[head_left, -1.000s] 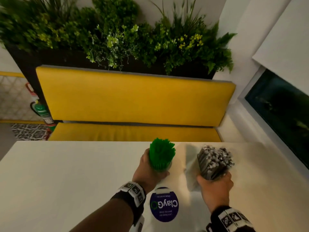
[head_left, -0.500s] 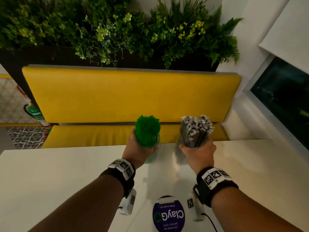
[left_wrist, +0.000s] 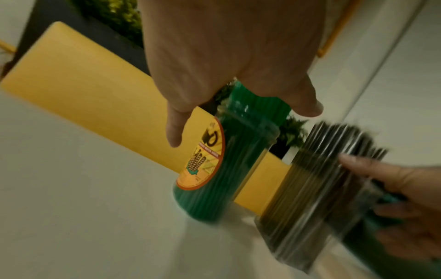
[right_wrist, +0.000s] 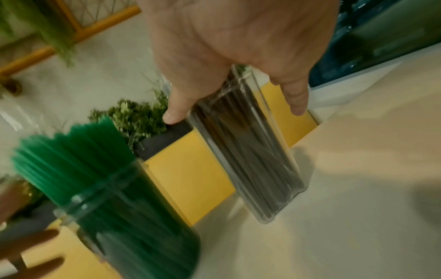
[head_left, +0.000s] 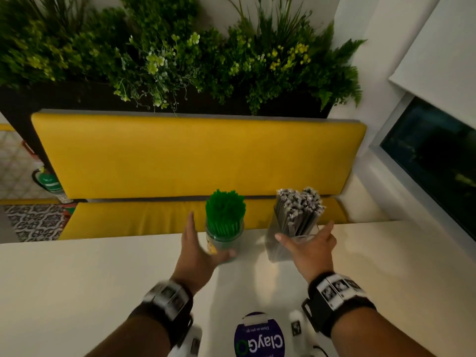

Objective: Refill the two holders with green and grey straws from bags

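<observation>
A round clear holder [head_left: 224, 243] packed with green straws [head_left: 224, 210] stands near the far edge of the white table [head_left: 77, 292]. To its right is a square clear holder [head_left: 283, 251] full of grey straws [head_left: 298, 207]. My left hand [head_left: 203, 240] is beside the green holder with straight, spread fingers and no grip on it. My right hand [head_left: 306, 240] is spread in front of the grey holder, also without a grip. The left wrist view shows the labelled green holder [left_wrist: 214, 179] under spread fingers. In the right wrist view, straight fingers straddle the grey holder [right_wrist: 257, 160].
A purple round ClayGo sticker [head_left: 258, 338] lies on the table between my wrists. Beyond the table edge is a yellow bench [head_left: 198, 155] with a planter of greenery [head_left: 180, 55] above. A dark window [head_left: 438, 161] is on the right, and a green extinguisher [head_left: 49, 181] at far left.
Both hands gripped the holders and moved them toward the table's far edge. Now the holders stand on the table and both hands have let go, fingers spread.
</observation>
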